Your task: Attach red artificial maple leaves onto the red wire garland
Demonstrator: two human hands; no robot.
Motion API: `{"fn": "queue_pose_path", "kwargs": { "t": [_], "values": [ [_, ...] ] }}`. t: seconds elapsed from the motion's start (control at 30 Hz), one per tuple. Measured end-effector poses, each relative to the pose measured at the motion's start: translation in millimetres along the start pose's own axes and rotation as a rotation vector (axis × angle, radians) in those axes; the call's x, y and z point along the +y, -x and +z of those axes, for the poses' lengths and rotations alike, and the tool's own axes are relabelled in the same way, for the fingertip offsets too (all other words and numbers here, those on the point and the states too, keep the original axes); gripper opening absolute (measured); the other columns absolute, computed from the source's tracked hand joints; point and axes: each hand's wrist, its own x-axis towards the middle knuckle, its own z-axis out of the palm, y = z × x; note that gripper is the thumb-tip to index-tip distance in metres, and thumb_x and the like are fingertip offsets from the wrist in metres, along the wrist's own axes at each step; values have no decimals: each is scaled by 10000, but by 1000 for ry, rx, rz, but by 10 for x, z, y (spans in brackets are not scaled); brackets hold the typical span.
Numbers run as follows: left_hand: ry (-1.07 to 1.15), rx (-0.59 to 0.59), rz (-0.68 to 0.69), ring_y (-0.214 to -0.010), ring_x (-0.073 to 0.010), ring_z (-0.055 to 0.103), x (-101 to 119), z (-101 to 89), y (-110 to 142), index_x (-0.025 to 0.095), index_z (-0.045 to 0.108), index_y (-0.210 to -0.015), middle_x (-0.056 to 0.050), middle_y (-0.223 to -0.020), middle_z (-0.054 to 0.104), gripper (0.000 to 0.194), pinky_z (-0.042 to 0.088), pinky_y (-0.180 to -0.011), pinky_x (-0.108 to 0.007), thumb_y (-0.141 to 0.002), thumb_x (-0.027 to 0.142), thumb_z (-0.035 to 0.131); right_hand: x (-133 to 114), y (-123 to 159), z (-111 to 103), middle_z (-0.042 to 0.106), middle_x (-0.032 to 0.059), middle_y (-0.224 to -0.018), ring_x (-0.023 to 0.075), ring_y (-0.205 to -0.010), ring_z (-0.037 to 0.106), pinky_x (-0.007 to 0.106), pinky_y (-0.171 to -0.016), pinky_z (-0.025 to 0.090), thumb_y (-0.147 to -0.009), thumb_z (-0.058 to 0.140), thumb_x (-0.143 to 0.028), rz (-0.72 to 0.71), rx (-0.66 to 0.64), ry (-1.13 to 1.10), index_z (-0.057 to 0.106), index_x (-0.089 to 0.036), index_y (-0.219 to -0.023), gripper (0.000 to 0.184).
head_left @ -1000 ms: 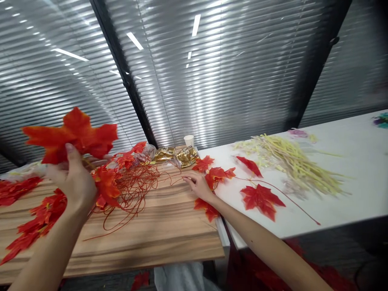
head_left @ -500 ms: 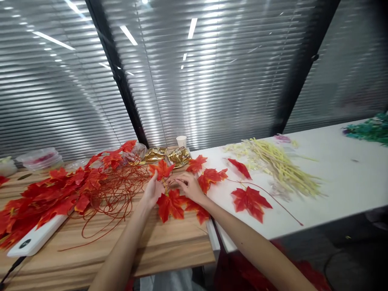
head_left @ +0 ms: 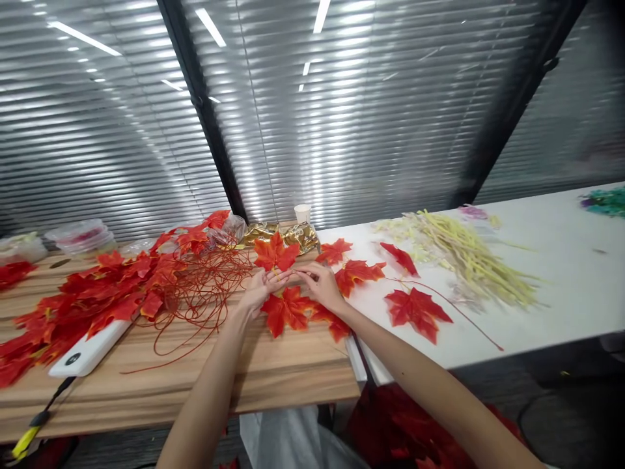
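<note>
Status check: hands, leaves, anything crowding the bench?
Left hand and right hand together, pinching one red-orange fabric maple leaf. Loose leaves beneath. Tangle of thin red wire stems close left.

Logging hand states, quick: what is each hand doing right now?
Left hand: fingers pinched on the stem of the upright red maple leaf.
Right hand: fingertips meet the left at that same stem; its grip cannot be told.

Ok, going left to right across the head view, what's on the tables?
White device → pile of red leaves → left hand → right hand → lone red leaf → yellow stems → green bits.
</note>
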Motion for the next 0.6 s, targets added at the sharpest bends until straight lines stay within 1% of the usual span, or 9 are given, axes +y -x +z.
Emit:
{"fn": "queue_pose_path", "kwargs": {
  "t": [0.1,0.2,0.3,0.37,0.43,0.53,0.6],
  "values": [
    [-76,-13,12,-991,-221,585,-51,-43,-26,99,586,-913,-139,-1027,637,352,417,-927,-338,-590,144,717,5,6,6,656,43,-891,176,-846,573,308,-773,431,-830,519,-218,-24,-12,18,670,-218,-901,168],
    [-69,12,27,-942,-219,604,-97,-75,-50,116,617,-918,-123,-1009,651,356,451,-863,-330,-592,206,728,14,18,15,648,45,-854,182,-837,565,329,-792,418,-820,534,-215,-59,-30,103,677,-219,-882,156],
    [-86,43,27,-868,-212,624,-149,-89,-82,124,630,-926,-118,-942,671,353,468,-797,-327,-618,275,714,20,39,30,636,39,-857,175,-841,561,330,-801,417,-817,535,-187,-126,-98,150,676,-236,-899,170],
    [-114,61,40,-805,-200,629,-188,-90,-105,120,649,-875,-115,-882,680,319,468,-758,-313,-629,317,701,22,54,42,628,33,-923,167,-862,563,318,-793,428,-825,516,-167,-163,-159,138,662,-262,-945,212],
    [-121,92,60,-749,-181,624,-224,-89,-124,127,661,-796,-98,-817,685,279,462,-719,-291,-616,336,705,29,63,53,621,29,-977,163,-886,565,308,-783,440,-831,501,-161,-186,-193,113,647,-274,-982,238],
    [-108,168,90,-697,-154,603,-253,-84,-128,135,661,-708,-68,-751,676,254,443,-676,-256,-579,343,727,51,67,67,623,35,-970,160,-869,570,298,-758,452,-835,495,-166,-191,-188,93,642,-260,-993,235],
    [-95,204,80,-686,-142,588,-251,-76,-113,134,669,-714,-57,-752,669,267,432,-659,-241,-562,344,737,63,64,71,628,39,-929,160,-828,572,298,-737,454,-835,498,-174,-179,-169,105,645,-246,-985,222]
  ]
}}
